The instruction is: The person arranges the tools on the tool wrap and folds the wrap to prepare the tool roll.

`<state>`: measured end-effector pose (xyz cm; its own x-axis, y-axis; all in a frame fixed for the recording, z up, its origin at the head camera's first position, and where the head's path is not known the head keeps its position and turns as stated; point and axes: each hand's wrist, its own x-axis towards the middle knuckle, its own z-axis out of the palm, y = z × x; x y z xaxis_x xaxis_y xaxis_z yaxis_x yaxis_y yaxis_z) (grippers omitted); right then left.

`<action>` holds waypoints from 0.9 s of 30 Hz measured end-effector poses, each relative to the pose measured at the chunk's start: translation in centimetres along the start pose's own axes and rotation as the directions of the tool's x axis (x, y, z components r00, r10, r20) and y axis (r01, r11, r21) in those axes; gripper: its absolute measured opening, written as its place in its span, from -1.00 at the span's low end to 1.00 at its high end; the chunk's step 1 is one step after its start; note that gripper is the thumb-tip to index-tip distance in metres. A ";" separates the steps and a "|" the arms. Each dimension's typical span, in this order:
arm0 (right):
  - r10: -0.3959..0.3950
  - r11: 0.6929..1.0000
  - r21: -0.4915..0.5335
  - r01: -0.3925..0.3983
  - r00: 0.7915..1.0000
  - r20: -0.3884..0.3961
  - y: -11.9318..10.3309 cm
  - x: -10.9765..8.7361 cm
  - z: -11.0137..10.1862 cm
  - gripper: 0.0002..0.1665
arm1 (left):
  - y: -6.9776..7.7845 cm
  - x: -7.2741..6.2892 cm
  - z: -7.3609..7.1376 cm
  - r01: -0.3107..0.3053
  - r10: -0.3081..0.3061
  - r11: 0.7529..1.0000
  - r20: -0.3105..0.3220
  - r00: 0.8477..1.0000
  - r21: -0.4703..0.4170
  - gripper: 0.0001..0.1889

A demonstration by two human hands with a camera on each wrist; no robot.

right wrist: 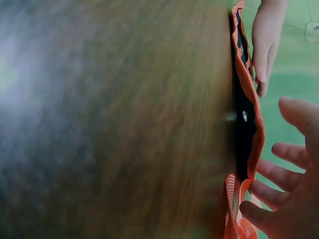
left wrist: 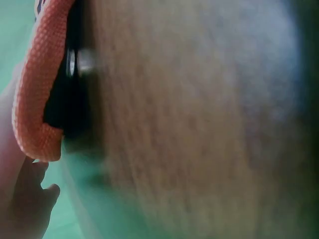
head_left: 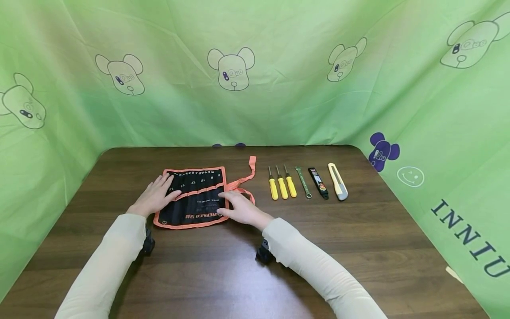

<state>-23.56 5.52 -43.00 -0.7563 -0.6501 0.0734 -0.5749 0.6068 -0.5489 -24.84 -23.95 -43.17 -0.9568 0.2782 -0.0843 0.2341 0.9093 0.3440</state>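
Observation:
A black tool pouch (head_left: 191,206) with orange edging and numbered pockets lies spread flat on the table. My left hand (head_left: 155,195) rests on its left side with the fingers extended. Over the pouch's right edge is my right hand (head_left: 243,208), its fingers spread and relaxed; in the right wrist view this hand (right wrist: 294,169) has nothing in its grasp. Orange straps (head_left: 243,179) trail from the pouch's right side. The left wrist view shows the orange edging (left wrist: 37,94) close up, with part of the left hand (left wrist: 25,199) beside it.
Right of the pouch lie three yellow-handled screwdrivers (head_left: 282,188), a combination wrench (head_left: 303,182), a black packet with a printed label (head_left: 318,183) and a cream utility knife (head_left: 338,181), in a row. A green printed curtain (head_left: 279,115) surrounds the brown wooden table (head_left: 207,274).

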 end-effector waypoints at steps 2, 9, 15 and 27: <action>-0.002 1.000 -0.027 0.002 1.000 0.005 0.0 0.0 0.1 -0.42 | 0.0 0.0 0.0 0.002 -0.002 1.000 0.009 1.000 0.001 -0.24; 0.015 0.988 -0.155 -0.008 0.999 0.043 -0.2 0.1 0.2 -0.58 | 0.0 0.0 -0.1 -0.006 0.005 1.000 0.030 1.000 0.023 -0.31; 0.028 0.978 -0.208 -0.011 0.997 0.076 -0.6 0.1 0.2 -0.63 | 0.2 0.0 -0.2 0.018 -0.019 1.000 0.053 0.998 0.022 -0.33; 0.002 0.964 -0.264 0.026 0.995 0.103 -0.6 0.2 -0.7 -0.64 | 0.8 -0.4 -0.4 0.101 -0.107 0.993 0.098 0.989 0.065 -0.32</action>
<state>-23.56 5.36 -42.10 -0.7212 -0.6926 -0.0136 -0.6561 0.6891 -0.3077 -24.31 -23.42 -42.52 -0.9550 0.2077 -0.2115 0.1465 0.9510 0.2724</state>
